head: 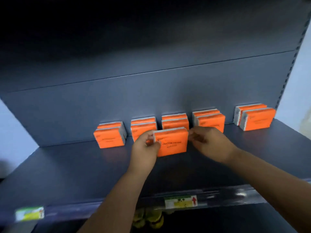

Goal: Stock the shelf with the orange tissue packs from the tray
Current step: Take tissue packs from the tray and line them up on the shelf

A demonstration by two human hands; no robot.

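An orange tissue pack [171, 142] stands upright on the dark blue shelf [84, 165], in front of the middle row. My left hand [145, 147] grips its left edge. My right hand [208, 143] is at its right edge, fingers curled and blurred, so contact is unclear. Behind it, several rows of orange packs stand against the back panel: a far-left row [110, 138], a row partly hidden by my left hand [143, 126], the middle row [175, 122], a row behind my right hand [210, 121] and a far-right row [257, 119]. The tray is out of view.
The shelf's front rail carries a price label [180, 201] and a second label [29, 214] at the left. Yellow items [149, 219] sit on the shelf below. A slotted upright [292, 64] runs up the right side. Bare shelf surface lies left of the rows.
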